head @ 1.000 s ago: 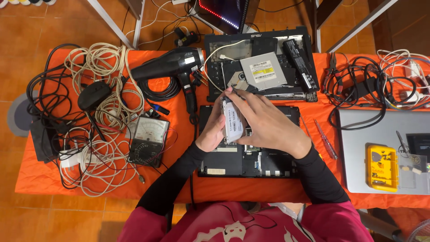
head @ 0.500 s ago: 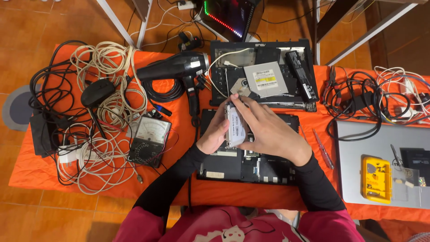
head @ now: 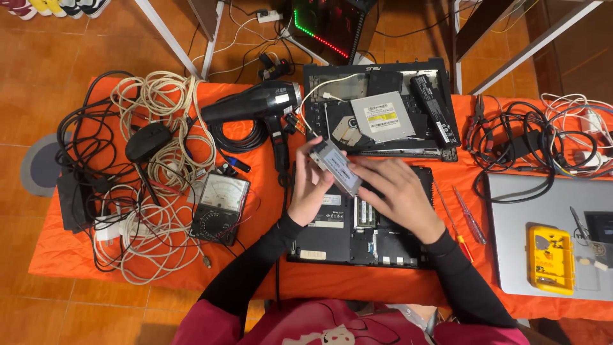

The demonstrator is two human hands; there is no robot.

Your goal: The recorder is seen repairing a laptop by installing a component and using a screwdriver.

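Seen from the head camera, a person in black sleeves holds a small grey rectangular drive (head: 336, 167) in both hands above an opened laptop base (head: 357, 233) on an orange-covered surface (head: 64, 255). The left hand (head: 311, 188) grips the drive's upper-left end, thumb and fingers wrapped around its edges; the right hand (head: 396, 191) clasps its lower-right end, fingers laid over the casing. The drive is tilted, running from upper left to lower right, clear of the laptop base beneath it.

Just beyond the hands lies a second dismantled laptop shell (head: 383, 112) with a silver optical drive (head: 382, 116) resting on it. A black hair dryer (head: 255, 105) lies to the left, beside a tangle of white and black cables (head: 153, 121) and an analogue multimeter (head: 220, 207). Two screwdrivers (head: 463, 214) lie right of the laptop base, near a closed grey laptop (head: 511, 243) carrying a yellow case (head: 550, 259).
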